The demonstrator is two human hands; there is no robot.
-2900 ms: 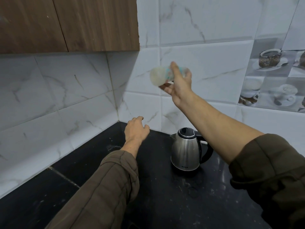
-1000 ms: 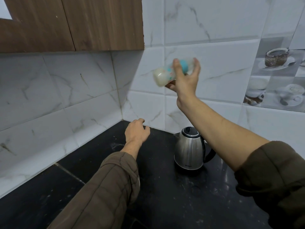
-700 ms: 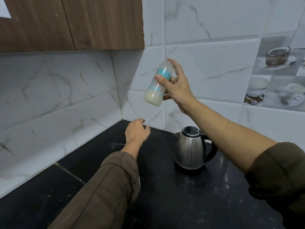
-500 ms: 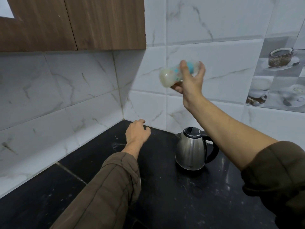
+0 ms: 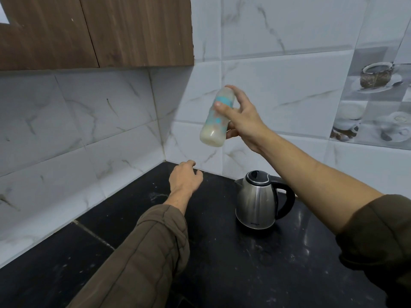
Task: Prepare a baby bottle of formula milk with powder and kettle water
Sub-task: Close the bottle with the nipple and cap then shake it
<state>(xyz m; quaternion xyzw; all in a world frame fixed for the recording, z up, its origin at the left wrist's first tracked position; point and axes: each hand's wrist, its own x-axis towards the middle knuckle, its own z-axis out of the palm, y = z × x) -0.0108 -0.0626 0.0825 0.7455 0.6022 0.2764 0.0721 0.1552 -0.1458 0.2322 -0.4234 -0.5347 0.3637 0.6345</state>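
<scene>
Right hand (image 5: 242, 121) grips a clear, teal-banded baby bottle (image 5: 213, 127) of milky formula, raised before white marble-look wall tiles (image 5: 289, 90).
Below, a steel electric kettle (image 5: 255, 203) stands on the black stone tabletop (image 5: 222, 263); the left hand (image 5: 184, 178), near the kettle, is loosely curled and empty.

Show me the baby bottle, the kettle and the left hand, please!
baby bottle (image 5: 214, 130): head view, on its milky lower body.
kettle (image 5: 255, 203): head view, on its shiny steel side.
left hand (image 5: 184, 180): head view, on the back of the hand.
</scene>
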